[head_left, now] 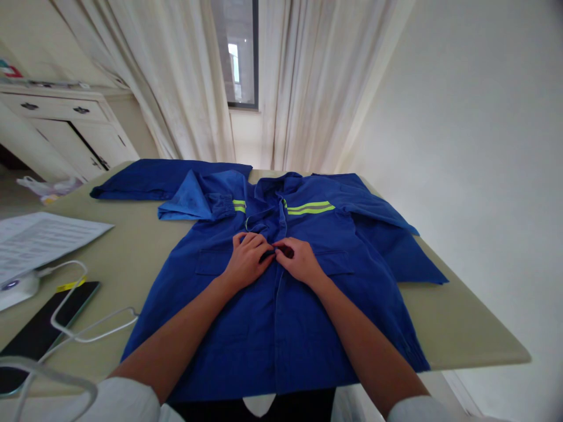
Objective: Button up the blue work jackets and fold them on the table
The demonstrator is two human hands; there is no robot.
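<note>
A blue work jacket (pixel 272 316) with yellow-green reflective stripes lies front-up on a beige table (pixel 457 328), collar away from me. My left hand (pixel 246 258) and my right hand (pixel 299 258) meet at the jacket's front opening, about mid-chest. Both have their fingers curled and pinch the two front edges of the cloth together. What sits between the fingertips is too small to make out. One sleeve is folded over at the upper left, the other lies out to the right.
At the left of the table lie a dark phone (pixel 44 328), white cables (pixel 83 322), printed sheets of paper (pixel 39 234) and a white device (pixel 17 287). A white cabinet (pixel 65 129) stands at the back left. Curtains (pixel 299 88) and a window lie beyond the table.
</note>
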